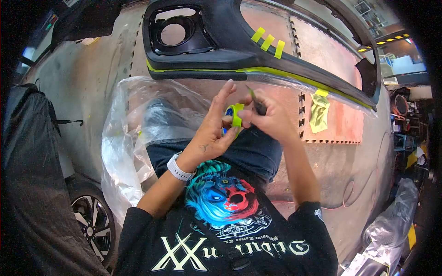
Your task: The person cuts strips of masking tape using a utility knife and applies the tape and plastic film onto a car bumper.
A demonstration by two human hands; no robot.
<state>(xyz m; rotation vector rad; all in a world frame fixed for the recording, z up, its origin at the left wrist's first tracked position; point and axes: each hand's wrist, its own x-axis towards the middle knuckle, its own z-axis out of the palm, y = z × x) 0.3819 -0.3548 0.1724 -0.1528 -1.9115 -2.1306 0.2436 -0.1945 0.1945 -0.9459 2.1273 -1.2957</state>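
Note:
My left hand [215, 120] holds a roll of yellow-green masking tape [237, 115] with a blue core, its upper fingers stretched out and its thumb under the roll. My right hand [272, 118] is closed on a slim dark knife-like tool [258, 106], whose thin tip points up and away from me. The thumb and fingertips of that hand meet the near side of the tape roll. Both hands are above my lap. Beyond them lies a black car bumper [221, 46], with yellow-green tape along its lower edge and three short tape strips [267, 43] on its upper edge.
Clear plastic sheeting [122, 138] hangs under the bumper and spreads to my left. A crumpled yellow-green tape piece [319, 115] hangs at right over pink foam mats [338, 122]. A covered car with a wheel [93, 225] stands left. A red hose [348, 195] lies on the floor.

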